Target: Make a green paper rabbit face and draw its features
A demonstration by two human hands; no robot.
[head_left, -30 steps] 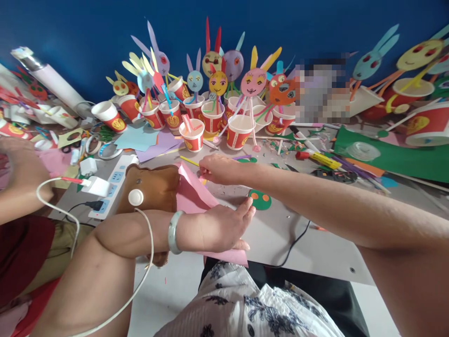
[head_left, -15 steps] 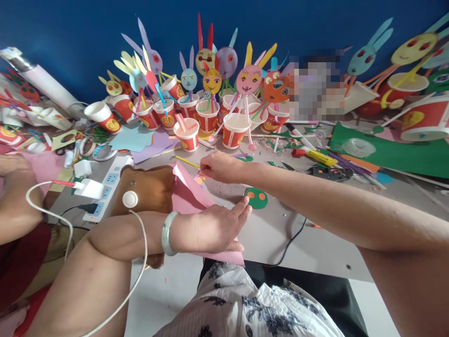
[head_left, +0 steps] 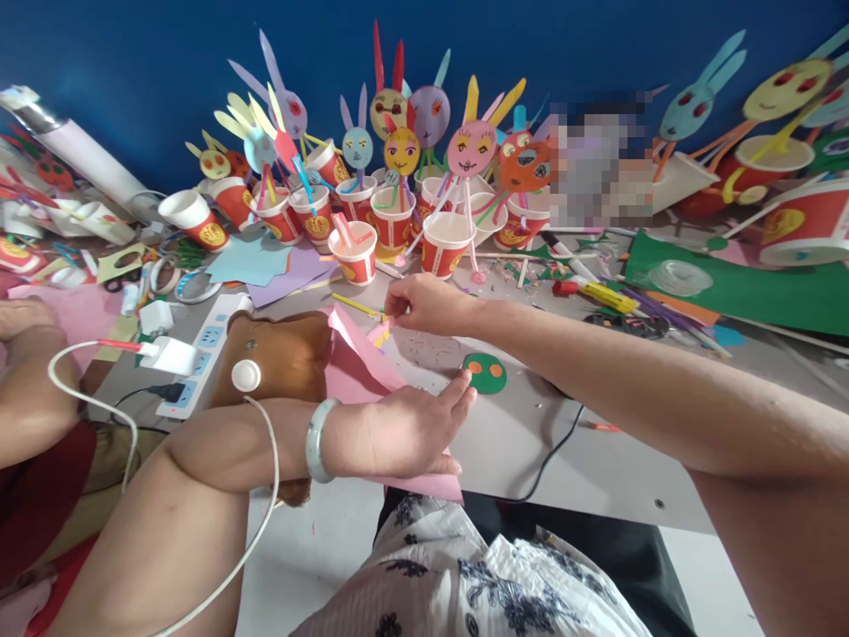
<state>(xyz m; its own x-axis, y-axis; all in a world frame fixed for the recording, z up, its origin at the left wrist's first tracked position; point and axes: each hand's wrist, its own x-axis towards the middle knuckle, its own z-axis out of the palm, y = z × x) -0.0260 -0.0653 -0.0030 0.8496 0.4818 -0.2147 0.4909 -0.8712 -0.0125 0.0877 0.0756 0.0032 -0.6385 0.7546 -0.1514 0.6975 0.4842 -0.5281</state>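
While the left hand (head_left: 404,433) is lying open, right hand (head_left: 428,303) curled, grip unclear, the green cutout (head_left: 487,381) is looking flimsy, best edge-held.

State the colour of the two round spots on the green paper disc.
Orange spots on the green paper disc, shown best in the head view.

The person's right hand (head_left: 428,305) has shifted sideways to the right over the desk (head_left: 517,442), fingers more loosely curled, leaving more of a small pink-and-yellow scrap (head_left: 379,334) in view. Its wrist (head_left: 468,310) now hides a purple strip; an orange scrap (head_left: 605,428) beside the forearm (head_left: 597,363) shows more fully. At left, a co-worker's hand (head_left: 23,323) has come lower than a second ago.
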